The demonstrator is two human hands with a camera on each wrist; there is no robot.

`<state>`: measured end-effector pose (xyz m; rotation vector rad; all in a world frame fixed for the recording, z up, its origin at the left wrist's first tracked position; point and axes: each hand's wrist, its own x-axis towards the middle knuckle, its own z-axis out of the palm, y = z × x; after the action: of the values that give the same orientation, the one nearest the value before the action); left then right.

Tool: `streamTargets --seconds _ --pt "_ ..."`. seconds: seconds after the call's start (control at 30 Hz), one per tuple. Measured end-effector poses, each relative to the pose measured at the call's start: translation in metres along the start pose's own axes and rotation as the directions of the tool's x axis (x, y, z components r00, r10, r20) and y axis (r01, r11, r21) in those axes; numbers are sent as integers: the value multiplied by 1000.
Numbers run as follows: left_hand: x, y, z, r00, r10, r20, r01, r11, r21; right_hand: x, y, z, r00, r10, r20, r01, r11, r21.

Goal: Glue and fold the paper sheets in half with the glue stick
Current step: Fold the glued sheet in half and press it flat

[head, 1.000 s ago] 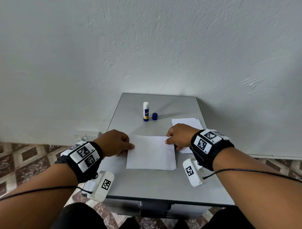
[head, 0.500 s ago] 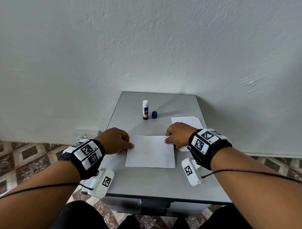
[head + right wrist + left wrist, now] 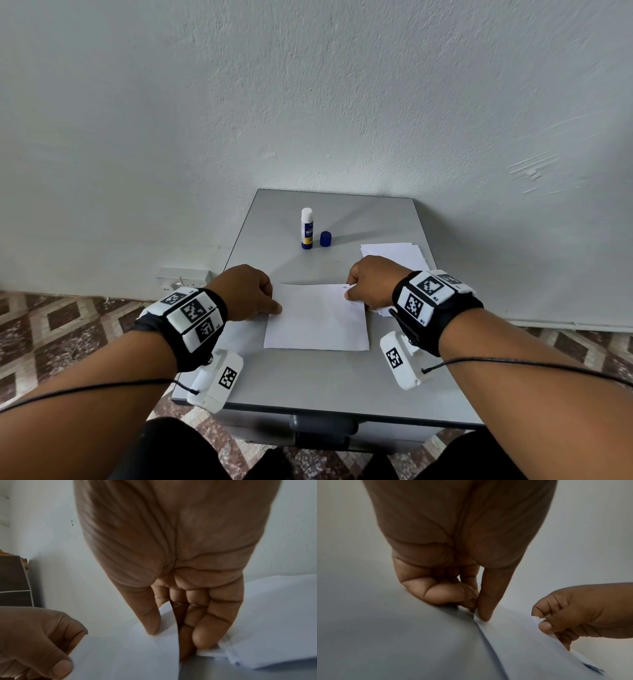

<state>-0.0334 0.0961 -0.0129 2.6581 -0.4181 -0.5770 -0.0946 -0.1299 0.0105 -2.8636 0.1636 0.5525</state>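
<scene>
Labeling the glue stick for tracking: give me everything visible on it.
The glue stick stands upright on the grey table, near the far edge and left of centre, beyond the paper. Its body is a white plastic-looking cylinder with a rounded white top, a blue and yellow label and a dark blue base. Its blue cap is off and stands just to its right, apart from it. Neither hand touches it. The label print is too small to read.
</scene>
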Motion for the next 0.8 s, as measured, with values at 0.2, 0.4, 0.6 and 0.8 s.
streamTargets --seconds 0.2,0.4,0.6,0.8 --pt "1 4 -1 999 -40 -30 41 999 16 4 -2 2 1000 -5 -18 3 998 -70" --pt "2 5 -2 997 -74 -22 75 997 25 -15 -27 13 945 -162 -285 113 977 -182" --pt "4 5 -1 997 -72 -19 73 997 22 -26 -68 48 980 -186 68 198 932 -303" --pt "4 -1 0 997 -80 -20 79 996 -37 -28 -42 49 991 34 131 12 944 -331"
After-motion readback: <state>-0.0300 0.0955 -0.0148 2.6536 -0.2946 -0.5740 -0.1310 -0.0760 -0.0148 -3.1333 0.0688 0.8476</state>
